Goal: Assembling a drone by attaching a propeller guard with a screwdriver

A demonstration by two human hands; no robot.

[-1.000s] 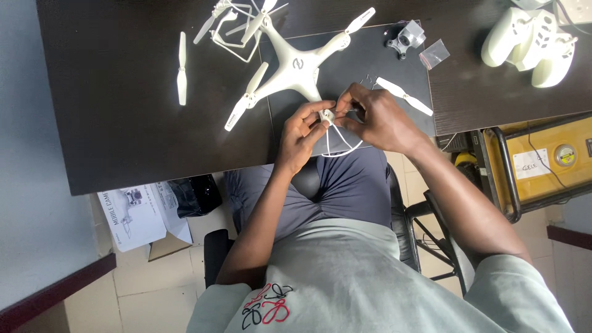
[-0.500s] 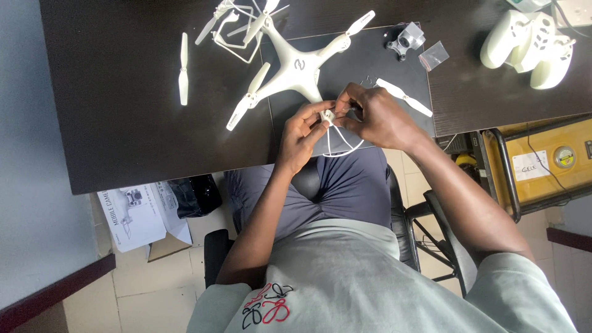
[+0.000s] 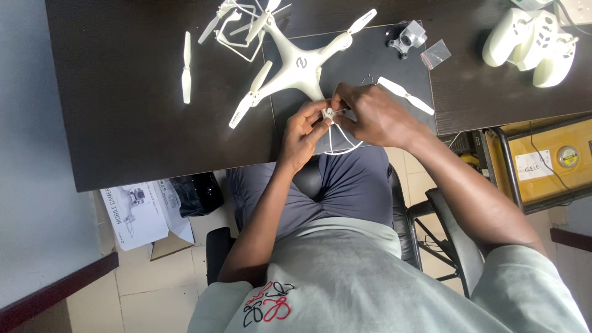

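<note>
A white quadcopter drone (image 3: 300,64) lies on a dark mat (image 3: 370,58) on the dark table (image 3: 129,123). Its near arm ends between my two hands. My left hand (image 3: 303,131) pinches the motor end of that arm, where a white wire propeller guard (image 3: 341,139) curves toward my lap. My right hand (image 3: 371,113) grips the same arm end from the right, fingers closed on it. Whether a small tool sits in the right hand is hidden by the fingers.
A loose white propeller blade (image 3: 186,67) lies at left, another (image 3: 406,95) beside my right hand. More guards (image 3: 237,28) sit at the back. A small grey camera module (image 3: 408,38), a clear bag (image 3: 435,53) and a white controller (image 3: 535,44) lie right. A box (image 3: 137,213) is on the floor.
None of note: both hands stay on the drone's near arm end, with only slight finger shifts.
</note>
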